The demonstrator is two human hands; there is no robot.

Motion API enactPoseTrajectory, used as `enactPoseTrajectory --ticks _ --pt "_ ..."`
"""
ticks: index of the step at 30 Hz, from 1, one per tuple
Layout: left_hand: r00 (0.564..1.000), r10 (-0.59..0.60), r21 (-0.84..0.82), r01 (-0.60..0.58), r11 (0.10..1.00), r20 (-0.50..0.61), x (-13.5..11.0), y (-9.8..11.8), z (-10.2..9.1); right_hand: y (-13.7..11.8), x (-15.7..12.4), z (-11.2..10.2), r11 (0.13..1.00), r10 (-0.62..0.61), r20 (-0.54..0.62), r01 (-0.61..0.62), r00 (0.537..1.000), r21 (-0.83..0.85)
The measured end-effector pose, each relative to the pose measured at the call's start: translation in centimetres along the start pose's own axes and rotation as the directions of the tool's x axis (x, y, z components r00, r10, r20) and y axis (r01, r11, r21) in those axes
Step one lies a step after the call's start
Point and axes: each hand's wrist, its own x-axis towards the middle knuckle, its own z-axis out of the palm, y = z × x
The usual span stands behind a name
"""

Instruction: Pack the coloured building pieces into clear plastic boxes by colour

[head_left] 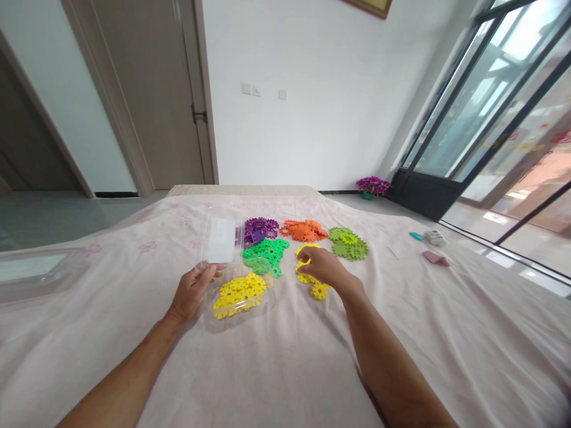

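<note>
My left hand [191, 291] grips the left edge of a clear plastic box [263, 312], its hinged lid raised and bearing a white label [222, 240]. Inside lie several yellow flower-shaped plastic pieces [241, 292]. Over the remaining yellow pieces [320, 290] on the cloth hovers my right hand [323, 266], fingers curled and pinched; what they hold, if anything, is hidden. Behind the box are heaps of purple pieces [261, 229] and green pieces [267, 252]. Orange pieces [306, 230] sit beyond my right hand, with olive-green pieces [350, 245] to their right.
A pale pink patterned cloth [285, 380] covers the table. Another clear plastic container [40, 270] stands at the far left. On the right lie a pink cloth scrap [436, 258], a small white box [434, 238] and a blue item [416, 236].
</note>
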Motion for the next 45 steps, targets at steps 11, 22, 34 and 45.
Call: enactPoseTrajectory --ticks 11,22,34,45 --pt "1.000 -0.005 0.004 0.005 1.000 -0.001 0.1 0.0 0.1 5.0 0.2 -1.0 0.878 0.420 0.230 -0.329 0.878 -0.348" --pt "1.000 0.004 0.004 -0.004 1.000 -0.016 0.0 0.1 0.0 5.2 0.6 0.5 0.922 0.351 0.189 -0.303 0.917 -0.243" --pt "1.000 -0.001 -0.009 0.001 1.000 -0.022 0.0 0.5 0.1 4.9 1.2 0.8 0.982 0.183 0.107 -0.177 0.977 -0.067" --pt "1.000 -0.002 -0.007 0.002 1.000 -0.012 0.0 0.7 0.2 4.6 1.4 0.7 0.987 0.161 -0.016 -0.161 0.987 0.027"
